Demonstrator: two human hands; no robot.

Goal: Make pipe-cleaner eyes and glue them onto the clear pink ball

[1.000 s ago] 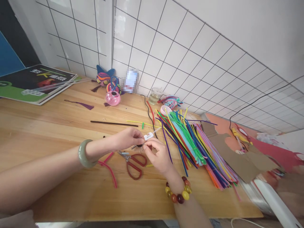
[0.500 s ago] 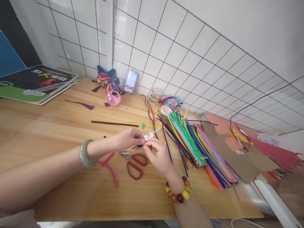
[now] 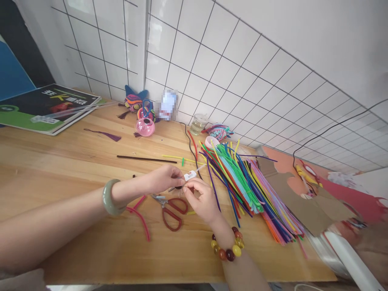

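From where I sit at the far end of the feed, the left hand has thumb and fingertips drawn together in a pinch, close against a small dark piece over the middle of the wooden table. Just beyond the fingertips shows a white tag; I can't tell whether it is held or merely lies behind them. The right hand meets the left with its own thumb and forefinger closed, but whatever sits between them is too fine for me to make out. I judge the step in hand to be close fingertip work on that dark piece, and I'd say the next move calls for one pinch kept steady while the other makes small, careful adjustments. Around them, from the left, I have a dark booklet, a purple tassel, a pink pipe cleaner near the left wrist, a pink round container, red-handled scissors, a glass jar, a black cord and the multicoloured pipe cleaners piled beside the right hand. To me the scissors are the likeliest snag, lying just on the near side of the fingers; the cord crosses behind, and that pile limits room rightward.
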